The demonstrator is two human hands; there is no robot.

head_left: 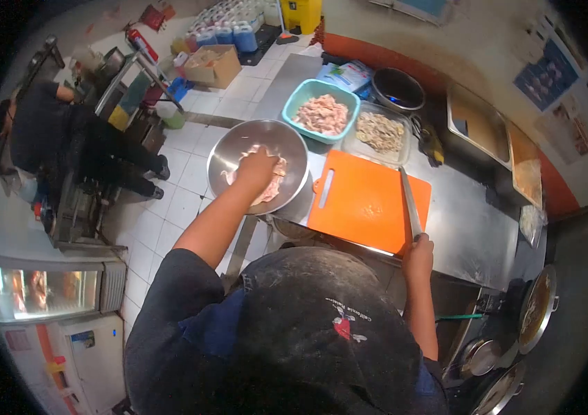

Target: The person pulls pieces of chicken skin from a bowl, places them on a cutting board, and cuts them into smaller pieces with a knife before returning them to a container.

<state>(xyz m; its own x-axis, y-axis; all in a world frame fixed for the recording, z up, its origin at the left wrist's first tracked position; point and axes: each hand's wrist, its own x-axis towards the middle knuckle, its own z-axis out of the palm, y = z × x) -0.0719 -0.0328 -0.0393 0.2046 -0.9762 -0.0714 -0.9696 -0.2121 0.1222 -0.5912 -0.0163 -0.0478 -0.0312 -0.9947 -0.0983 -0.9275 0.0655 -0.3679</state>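
My left hand [258,171] reaches down into a wide steel bowl [218,149], its fingers curled onto pale pink raw meat [271,191]; the fingertips are partly hidden. A long knife [410,202] is held by its dark handle in my closed right hand [418,254]. Its blade points away from me across the right side of an orange cutting board [356,197], which has small wet scraps on it. Beyond the board stand a turquoise tub [295,114] heaped with pink meat strips [321,113] and a clear container [406,142] of greyish, coated-looking pieces [380,132].
A steel table [474,214] carries these things. Behind them are a black pot [397,88], a blue-and-white bag [349,75] and steel trays [479,124]. Large pans [537,310] stand at the right. A person in dark clothes [65,131] works at the left.
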